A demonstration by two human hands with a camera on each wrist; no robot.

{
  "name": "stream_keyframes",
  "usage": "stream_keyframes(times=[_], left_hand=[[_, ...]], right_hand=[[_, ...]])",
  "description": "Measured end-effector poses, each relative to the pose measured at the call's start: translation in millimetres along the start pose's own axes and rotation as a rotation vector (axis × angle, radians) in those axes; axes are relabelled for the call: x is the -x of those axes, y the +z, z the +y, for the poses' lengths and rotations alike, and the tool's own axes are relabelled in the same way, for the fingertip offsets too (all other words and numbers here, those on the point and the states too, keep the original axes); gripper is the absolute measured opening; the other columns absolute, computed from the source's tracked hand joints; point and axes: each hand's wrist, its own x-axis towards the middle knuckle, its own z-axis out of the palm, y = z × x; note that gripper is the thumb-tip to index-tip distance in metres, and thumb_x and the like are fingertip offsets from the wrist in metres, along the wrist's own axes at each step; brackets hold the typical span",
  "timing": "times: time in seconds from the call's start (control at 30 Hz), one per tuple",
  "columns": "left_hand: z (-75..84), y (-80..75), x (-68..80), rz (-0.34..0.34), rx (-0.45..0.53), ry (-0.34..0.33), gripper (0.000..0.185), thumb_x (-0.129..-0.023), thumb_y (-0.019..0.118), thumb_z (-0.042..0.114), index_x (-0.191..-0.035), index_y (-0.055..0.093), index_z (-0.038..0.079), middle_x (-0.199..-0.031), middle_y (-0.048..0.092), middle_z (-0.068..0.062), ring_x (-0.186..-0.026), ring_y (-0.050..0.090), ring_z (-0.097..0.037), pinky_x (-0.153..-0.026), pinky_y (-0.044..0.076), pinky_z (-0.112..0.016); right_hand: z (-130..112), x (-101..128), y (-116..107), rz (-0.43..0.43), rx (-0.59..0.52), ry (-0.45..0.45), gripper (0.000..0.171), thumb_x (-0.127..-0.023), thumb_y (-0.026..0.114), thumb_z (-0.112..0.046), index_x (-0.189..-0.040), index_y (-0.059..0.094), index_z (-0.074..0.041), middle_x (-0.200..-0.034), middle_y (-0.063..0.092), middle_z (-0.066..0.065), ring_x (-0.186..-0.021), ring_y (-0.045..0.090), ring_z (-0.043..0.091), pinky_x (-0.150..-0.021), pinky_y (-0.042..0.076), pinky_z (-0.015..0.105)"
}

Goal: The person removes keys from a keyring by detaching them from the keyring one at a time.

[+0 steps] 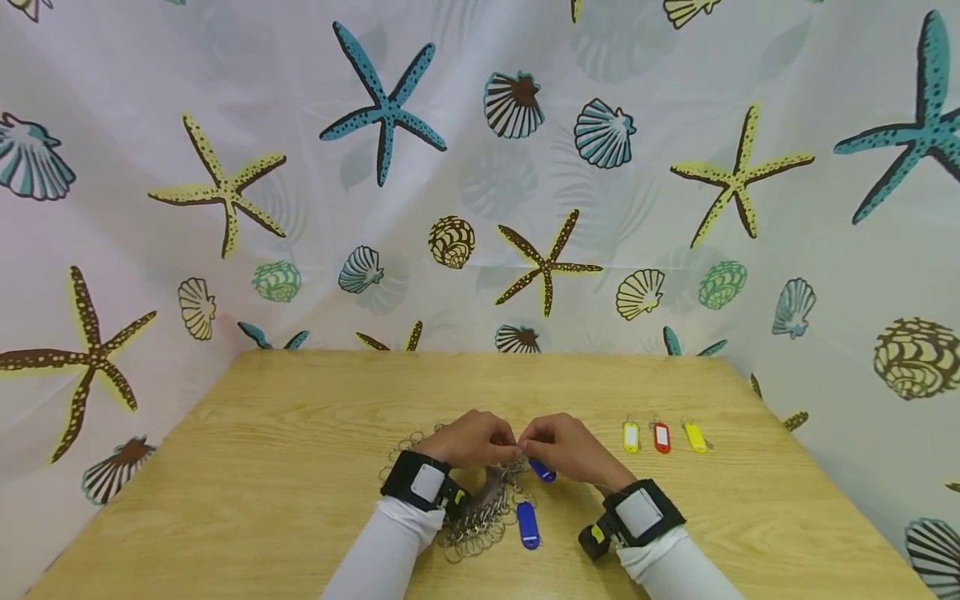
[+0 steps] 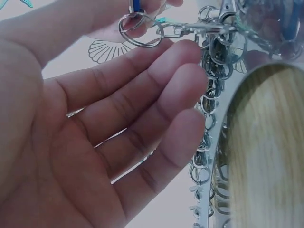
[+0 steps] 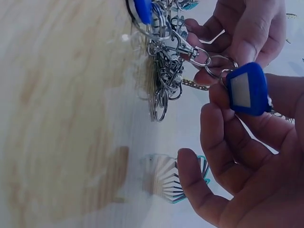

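- At the lower middle of the head view, we hold both hands together over the wooden table (image 1: 300,433), just above a heap of metal key rings (image 1: 480,508).
- Our left hand (image 1: 468,439) pinches a snap clip (image 3: 187,49) at the top of the tangle; in the left wrist view the other fingers (image 2: 156,109) lie loosely straight, holding nothing.
- Our right hand (image 1: 570,446) grips a blue key tag (image 3: 247,89) by its small split ring (image 2: 137,29), fingers curled around it, near the upper right of the right wrist view.
- A second blue tag (image 1: 528,525) lies on the table below the hands; yellow (image 1: 631,437), red (image 1: 661,437) and another yellow tag (image 1: 695,437) lie in a row to the right.
- We judge the risk is the clip snagging other rings, since the heap hangs tangled from it and could drag along.
- The split ring is thin; a loose pinch could let the tag slip into the pile.
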Motion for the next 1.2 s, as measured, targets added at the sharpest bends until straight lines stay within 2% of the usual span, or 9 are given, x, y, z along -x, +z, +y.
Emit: stream_keyframes(times=[0.13, 0.37, 0.8, 1.2], left_hand=[[0.2, -1.9, 0.1, 0.004, -0.015, 0.02, 0.02, -0.096, 0.06, 0.026, -0.098, 0.073, 0.01, -0.078, 0.066, 0.006, -0.064, 0.057, -0.004, -0.06, 0.047, -0.022], [-1.6, -1.4, 0.5, 0.0, -0.043, 0.01, 0.016, -0.094, 0.065, 0.023, -0.099, 0.074, 0.011, -0.083, 0.067, 0.008, -0.069, 0.059, -0.002, -0.063, 0.048, -0.021], [-2.3, -2.2, -1.3, 0.003, -0.08, 0.041, 0.012, -0.092, 0.067, 0.02, -0.098, 0.074, 0.012, -0.085, 0.069, 0.006, -0.071, 0.06, -0.001, -0.065, 0.049, -0.02], [1.0, -3.5, 0.9, 0.013, -0.077, 0.032, 0.006, -0.089, 0.07, 0.018, -0.095, 0.071, 0.015, -0.083, 0.067, 0.007, -0.071, 0.06, -0.002, -0.065, 0.048, -0.02]], right_hand=[[-2.3, -0.3, -0.6, 0.002, -0.005, -0.004, 0.009, -0.094, 0.063, -0.015, -0.092, 0.071, -0.013, -0.082, 0.063, -0.003, -0.071, 0.055, 0.014, -0.062, 0.044, 0.028], [-1.9, 0.6, 1.9, -0.017, 0.005, -0.026, 0.009, -0.095, 0.062, -0.015, -0.093, 0.071, -0.013, -0.083, 0.064, -0.004, -0.071, 0.055, 0.013, -0.062, 0.045, 0.027], [-3.1, 0.0, -1.1, -0.029, 0.01, -0.07, 0.01, -0.095, 0.061, -0.015, -0.093, 0.07, -0.01, -0.084, 0.065, -0.002, -0.072, 0.055, 0.013, -0.065, 0.045, 0.026], [-2.5, -0.1, 1.9, -0.035, 0.013, -0.058, 0.009, -0.095, 0.061, -0.014, -0.093, 0.069, -0.014, -0.083, 0.064, -0.005, -0.07, 0.055, 0.013, -0.063, 0.045, 0.027]])
